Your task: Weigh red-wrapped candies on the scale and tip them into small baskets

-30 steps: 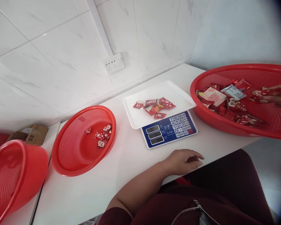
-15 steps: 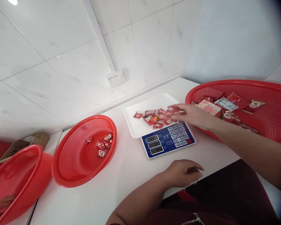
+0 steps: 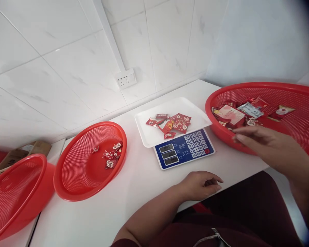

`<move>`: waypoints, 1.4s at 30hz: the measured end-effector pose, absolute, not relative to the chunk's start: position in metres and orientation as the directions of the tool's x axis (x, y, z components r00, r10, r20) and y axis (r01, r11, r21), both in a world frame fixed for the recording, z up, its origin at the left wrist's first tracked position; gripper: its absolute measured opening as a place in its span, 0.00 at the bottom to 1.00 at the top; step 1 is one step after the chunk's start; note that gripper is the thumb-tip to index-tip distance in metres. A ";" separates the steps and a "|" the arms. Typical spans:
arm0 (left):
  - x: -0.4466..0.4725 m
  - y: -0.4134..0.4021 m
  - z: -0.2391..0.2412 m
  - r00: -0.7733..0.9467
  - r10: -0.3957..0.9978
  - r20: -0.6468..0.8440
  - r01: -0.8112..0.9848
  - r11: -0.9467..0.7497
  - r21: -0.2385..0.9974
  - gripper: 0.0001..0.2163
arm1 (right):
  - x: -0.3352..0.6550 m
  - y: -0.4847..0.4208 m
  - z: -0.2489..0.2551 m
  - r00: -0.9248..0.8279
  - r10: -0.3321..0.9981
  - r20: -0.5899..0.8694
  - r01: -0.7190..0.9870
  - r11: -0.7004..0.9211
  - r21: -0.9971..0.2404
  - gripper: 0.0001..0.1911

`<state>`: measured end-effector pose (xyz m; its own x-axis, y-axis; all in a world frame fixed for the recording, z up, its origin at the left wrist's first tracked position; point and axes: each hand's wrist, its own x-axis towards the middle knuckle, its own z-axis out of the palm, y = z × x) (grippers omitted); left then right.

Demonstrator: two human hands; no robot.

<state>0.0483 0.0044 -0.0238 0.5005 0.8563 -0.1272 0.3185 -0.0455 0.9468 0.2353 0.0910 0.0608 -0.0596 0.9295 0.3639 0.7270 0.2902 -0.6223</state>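
Note:
My right hand (image 3: 266, 145) hovers over the near rim of the large right-hand red basket (image 3: 280, 85), fingers loosely bent and apart, holding nothing that I can see. In that basket lie a pale pink packet (image 3: 230, 114), a silver-grey packet (image 3: 250, 109) and several red ones. My left hand (image 3: 202, 185) rests at the table's front edge, loosely curled, with a gap between thumb and fingers and nothing in it. Beyond it stands a blue digital scale (image 3: 184, 148). Several small red wrapped snacks (image 3: 170, 125) and a larger red patterned packet (image 3: 182, 122) lie on its white tray (image 3: 146, 137).
On the white table (image 3: 141, 181), a round red basket (image 3: 58, 178) left of the scale holds a few wrapped pieces (image 3: 110, 164). Another red basket (image 3: 45, 171) stands at the far left, with a cardboard box (image 3: 20, 156) behind. A socket (image 3: 126, 79) is on the tiled wall.
My right hand has left the scale tray and moved right to the large basket. The larger red packet now shows on the tray. A co-worker's hand at the far left has gone from view.

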 end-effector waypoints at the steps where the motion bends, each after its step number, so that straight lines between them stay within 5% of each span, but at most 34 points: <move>1: 0.048 0.005 -0.023 0.508 0.851 -0.132 0.327 -0.049 0.944 0.13 | 0.240 0.083 0.055 -0.080 0.921 0.381 0.748 0.308 -0.587 0.15; 9: 0.048 0.004 -0.023 0.511 0.853 -0.107 0.312 -0.068 0.948 0.13 | 0.233 0.063 0.038 -0.194 0.703 0.685 0.775 0.538 -0.332 0.13; 17: 0.047 0.004 -0.020 0.515 0.849 -0.122 0.336 -0.069 0.939 0.13 | 0.233 0.072 0.038 -0.243 0.618 0.747 0.782 0.581 -0.226 0.11; 24: 0.047 0.004 -0.020 0.503 0.853 -0.143 0.350 -0.050 0.935 0.13 | 0.223 0.080 0.042 -0.127 0.807 0.577 0.830 0.405 -0.383 0.13; 28: 0.047 0.003 -0.019 0.494 0.861 -0.121 0.344 -0.066 0.936 0.13 | 0.200 0.087 0.040 -0.348 0.808 0.475 0.713 0.557 -0.425 0.15; 34: 0.048 0.003 -0.019 0.491 0.861 -0.129 0.355 -0.063 0.933 0.14 | 0.160 0.099 0.035 -0.606 0.622 0.497 0.564 0.776 -0.283 0.19; 42: 0.047 0.004 -0.020 0.495 0.859 -0.127 0.378 -0.081 0.922 0.15 | 0.123 0.101 0.034 -0.735 0.488 0.471 0.510 0.855 -0.091 0.21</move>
